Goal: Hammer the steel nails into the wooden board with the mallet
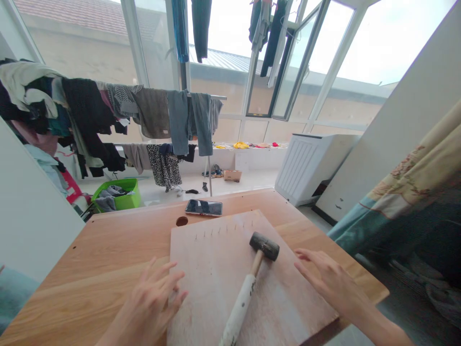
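Observation:
A flat wooden board (201, 269) lies on the wooden table. Along its far edge several thin nails (219, 230) stand upright in a row. A mallet with a black head (264, 246) and a white-wrapped handle (238, 307) rests across the board, untouched by either hand. My left hand (153, 295) is at the board's left edge, fingers spread and holding nothing. On the opposite side my right hand (324, 276) is by the right edge, fingers stretched out and likewise holding nothing. Whether the fingertips touch the board I cannot tell.
Beyond the board a phone (204, 207) lies beside a round hole (182, 221) in the table (93, 269). Clothes hang on a drying rack (154, 113) at the left, above a green basket (117, 192). A white appliance (306, 163) and a curtain (406, 178) are at the right.

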`<control>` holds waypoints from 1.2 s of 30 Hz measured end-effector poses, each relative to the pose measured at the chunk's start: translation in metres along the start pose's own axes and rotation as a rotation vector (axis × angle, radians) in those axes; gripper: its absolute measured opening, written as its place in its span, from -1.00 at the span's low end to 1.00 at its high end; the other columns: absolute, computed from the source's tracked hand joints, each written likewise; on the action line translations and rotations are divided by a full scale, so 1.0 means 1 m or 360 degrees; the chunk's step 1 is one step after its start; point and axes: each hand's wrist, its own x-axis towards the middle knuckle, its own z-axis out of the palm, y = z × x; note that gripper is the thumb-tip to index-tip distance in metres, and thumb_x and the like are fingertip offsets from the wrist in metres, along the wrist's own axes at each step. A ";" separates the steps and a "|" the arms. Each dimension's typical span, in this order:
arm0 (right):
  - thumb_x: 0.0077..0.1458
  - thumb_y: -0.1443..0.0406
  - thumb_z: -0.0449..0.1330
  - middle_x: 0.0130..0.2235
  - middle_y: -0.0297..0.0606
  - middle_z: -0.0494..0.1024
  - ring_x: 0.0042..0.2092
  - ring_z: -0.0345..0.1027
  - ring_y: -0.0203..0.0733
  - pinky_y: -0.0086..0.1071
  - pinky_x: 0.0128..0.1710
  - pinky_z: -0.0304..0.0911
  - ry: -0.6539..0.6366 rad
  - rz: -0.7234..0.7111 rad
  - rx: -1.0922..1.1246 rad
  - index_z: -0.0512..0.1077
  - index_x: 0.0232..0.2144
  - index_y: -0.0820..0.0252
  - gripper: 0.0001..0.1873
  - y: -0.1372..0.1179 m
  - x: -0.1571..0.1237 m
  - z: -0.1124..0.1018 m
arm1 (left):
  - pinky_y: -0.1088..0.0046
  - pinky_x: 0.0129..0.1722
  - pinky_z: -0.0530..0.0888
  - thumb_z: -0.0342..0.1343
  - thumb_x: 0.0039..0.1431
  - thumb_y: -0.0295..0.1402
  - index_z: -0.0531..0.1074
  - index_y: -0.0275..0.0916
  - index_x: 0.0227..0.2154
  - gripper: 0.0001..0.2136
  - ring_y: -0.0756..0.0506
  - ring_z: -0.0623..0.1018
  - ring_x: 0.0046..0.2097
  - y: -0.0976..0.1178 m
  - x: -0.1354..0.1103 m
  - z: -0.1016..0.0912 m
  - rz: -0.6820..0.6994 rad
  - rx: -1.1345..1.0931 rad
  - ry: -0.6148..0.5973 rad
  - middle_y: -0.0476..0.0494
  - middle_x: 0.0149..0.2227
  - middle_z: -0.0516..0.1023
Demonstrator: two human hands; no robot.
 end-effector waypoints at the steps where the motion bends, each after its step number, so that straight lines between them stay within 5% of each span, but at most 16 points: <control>1: 0.23 0.06 0.12 -0.08 -0.11 0.63 -0.02 0.49 0.07 -0.06 0.04 0.37 0.0023 -0.0058 0.0014 0.54 -0.12 0.08 -0.66 -0.006 0.016 0.000 | -0.08 0.11 0.46 0.12 0.26 -0.28 0.50 -0.03 -0.09 -0.81 -0.27 0.61 -0.02 -0.001 0.008 -0.001 -0.0054 -0.0052 0.0019 -0.06 -0.21 0.66; 4: 0.24 0.17 0.09 -0.15 -0.15 0.62 -0.24 0.52 -0.09 -0.18 -0.16 0.44 0.0000 -0.0210 0.0102 0.52 -0.09 0.14 -0.69 -0.026 0.073 0.009 | 0.27 -0.19 0.58 0.09 0.25 -0.29 0.49 -0.11 -0.10 -0.81 -0.15 0.62 -0.24 -0.005 0.043 0.004 -0.0245 -0.0295 0.0096 -0.09 -0.20 0.61; 8: 0.16 0.32 0.17 -0.16 -0.14 0.61 -0.27 0.49 -0.19 -0.31 -0.20 0.42 -0.0186 -0.0392 0.0100 0.54 -0.10 0.22 -0.73 -0.050 0.135 0.036 | 0.35 -0.30 0.55 0.12 0.21 -0.28 0.46 -0.13 -0.09 -0.78 -0.08 0.57 -0.33 -0.017 0.088 0.028 -0.0386 -0.0595 0.0176 -0.10 -0.16 0.58; 11: 0.06 0.43 0.23 -0.25 -0.19 0.64 -0.28 0.50 -0.19 -0.35 -0.20 0.38 -0.0324 -0.0458 0.0040 0.60 -0.22 0.21 -0.78 -0.060 0.156 0.050 | 0.38 -0.33 0.53 0.14 0.18 -0.30 0.50 -0.16 -0.13 -0.79 -0.08 0.57 -0.36 -0.023 0.107 0.043 -0.0428 -0.0707 0.0187 -0.08 -0.24 0.61; 16: 0.10 0.50 0.12 -0.25 -0.16 0.67 -0.18 0.50 -0.11 -0.31 -0.09 0.33 -0.0368 -0.0513 -0.0036 0.62 -0.30 0.21 -0.71 -0.070 0.159 0.047 | 0.39 -0.31 0.52 0.13 0.15 -0.31 0.52 -0.17 -0.38 -0.90 -0.09 0.60 -0.38 -0.023 0.114 0.045 -0.0459 -0.0776 0.0242 -0.01 -0.43 0.62; 20: 0.10 0.49 0.14 -0.13 -0.17 0.66 -0.20 0.51 -0.17 -0.37 -0.13 0.34 -0.0405 -0.0545 -0.0047 0.60 -0.13 0.19 -0.65 -0.079 0.155 0.045 | 0.37 -0.23 0.56 0.20 0.12 -0.28 0.51 -0.16 -0.34 -0.91 -0.12 0.65 -0.31 -0.022 0.117 0.042 -0.0524 -0.0816 0.0321 -0.02 -0.38 0.67; 26: 0.11 0.49 0.14 -0.28 -0.23 0.69 -0.21 0.52 -0.16 -0.40 -0.13 0.30 -0.0488 -0.0577 -0.0126 0.64 -0.34 0.16 -0.72 -0.093 0.155 0.051 | 0.40 -0.27 0.57 0.21 0.11 -0.35 0.55 -0.14 -0.38 -0.97 -0.11 0.66 -0.34 -0.015 0.126 0.047 -0.0436 -0.0807 0.0239 0.00 -0.40 0.68; 32: 0.12 0.41 0.19 -0.27 -0.26 0.70 -0.22 0.54 -0.16 -0.41 -0.18 0.28 -0.0502 -0.0535 -0.0196 0.63 -0.19 0.10 -0.74 -0.104 0.153 0.055 | 0.44 -0.24 0.54 0.16 0.17 -0.36 0.55 -0.16 -0.33 -0.93 -0.10 0.65 -0.31 -0.003 0.132 0.048 -0.0430 -0.0821 0.0277 -0.01 -0.36 0.68; 36: 0.14 0.39 0.19 -0.27 -0.23 0.71 -0.22 0.55 -0.11 -0.41 -0.23 0.26 -0.0525 -0.0536 -0.0245 0.65 -0.31 0.08 -0.78 -0.117 0.149 0.055 | 0.44 -0.22 0.54 0.17 0.13 -0.43 0.56 -0.18 -0.35 -0.93 -0.10 0.66 -0.29 -0.002 0.137 0.055 -0.0379 -0.0876 0.0212 -0.02 -0.34 0.69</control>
